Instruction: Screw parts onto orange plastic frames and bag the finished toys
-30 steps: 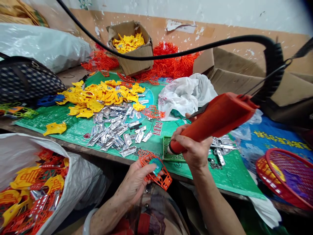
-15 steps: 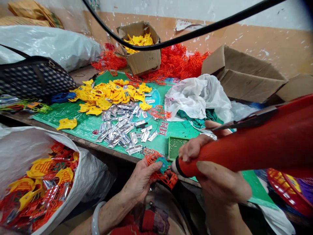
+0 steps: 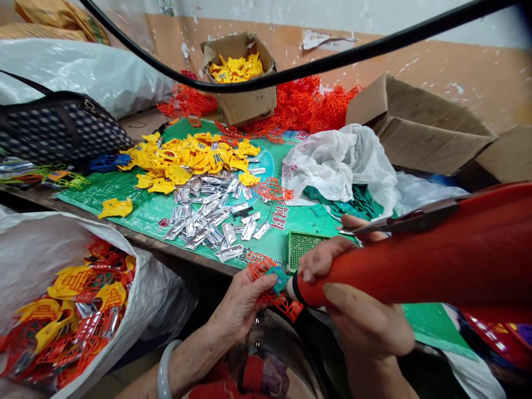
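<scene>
Near the table's front edge, my left hand (image 3: 245,296) pinches an orange openwork plastic part (image 3: 291,310) with a small teal piece (image 3: 279,279) on it, thumb pressed on top. My right hand (image 3: 357,310) is wrapped round a red power screwdriver (image 3: 399,266), held slantwise with its body close to the camera. The pale nose of the screwdriver meets the teal piece or lies right beside it; its tip is hidden. Just behind the nose stands a green mesh basket (image 3: 293,252). Silver plastic pieces (image 3: 214,221) lie scattered beyond my left hand.
Yellow parts (image 3: 178,160) are heaped behind the silver pieces. A white sack (image 3: 137,310) of mixed parts stands at left. At the back are a carton (image 3: 245,105) of yellow parts, orange frames (image 3: 316,105) and another carton (image 3: 436,138). A black cable (image 3: 291,77) crosses above.
The screwdriver and my right hand have shifted slightly left, bringing the nose closer against the teal piece. My left hand keeps its pinch on the orange part. The view has shifted slightly.
</scene>
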`<action>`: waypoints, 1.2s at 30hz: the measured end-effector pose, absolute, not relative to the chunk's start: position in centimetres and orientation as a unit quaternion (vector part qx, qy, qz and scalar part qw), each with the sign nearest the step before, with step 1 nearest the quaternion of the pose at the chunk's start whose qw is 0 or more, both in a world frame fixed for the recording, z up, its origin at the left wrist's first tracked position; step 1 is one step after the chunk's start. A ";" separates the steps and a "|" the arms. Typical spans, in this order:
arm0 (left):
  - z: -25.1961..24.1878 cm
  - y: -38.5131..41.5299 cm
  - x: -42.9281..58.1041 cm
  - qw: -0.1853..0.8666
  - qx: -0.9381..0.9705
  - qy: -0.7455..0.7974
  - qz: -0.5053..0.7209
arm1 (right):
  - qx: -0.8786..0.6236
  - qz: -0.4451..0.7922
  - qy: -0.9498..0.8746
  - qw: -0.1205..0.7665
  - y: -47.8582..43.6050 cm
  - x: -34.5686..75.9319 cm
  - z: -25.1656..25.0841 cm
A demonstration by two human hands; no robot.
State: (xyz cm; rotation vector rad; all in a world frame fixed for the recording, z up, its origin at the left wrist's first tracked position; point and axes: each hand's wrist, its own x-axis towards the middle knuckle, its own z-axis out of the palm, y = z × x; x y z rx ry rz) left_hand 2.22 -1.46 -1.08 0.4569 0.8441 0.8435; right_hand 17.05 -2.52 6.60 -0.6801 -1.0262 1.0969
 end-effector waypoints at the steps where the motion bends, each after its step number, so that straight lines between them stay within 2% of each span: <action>1: -1.1 -1.5 2.2 0.803 0.214 0.393 0.394 | -0.302 0.490 -0.455 0.679 -2.5 17.0 6.5; 22: -0.2 -1.3 2.6 0.805 0.237 0.389 0.380 | -0.359 0.447 -0.525 0.630 -3.4 16.3 5.3; 28: -0.1 -1.4 2.0 0.802 0.218 0.397 0.389 | -0.327 0.460 -0.489 0.665 -2.8 17.4 6.4; 33: 0.0 -1.1 1.4 0.813 0.224 0.379 0.382 | -0.404 0.354 -0.420 0.732 1.1 19.7 7.1; 36: 0.2 -1.2 1.1 0.838 0.227 0.346 0.356 | -0.467 0.308 -0.413 0.719 3.6 21.3 6.8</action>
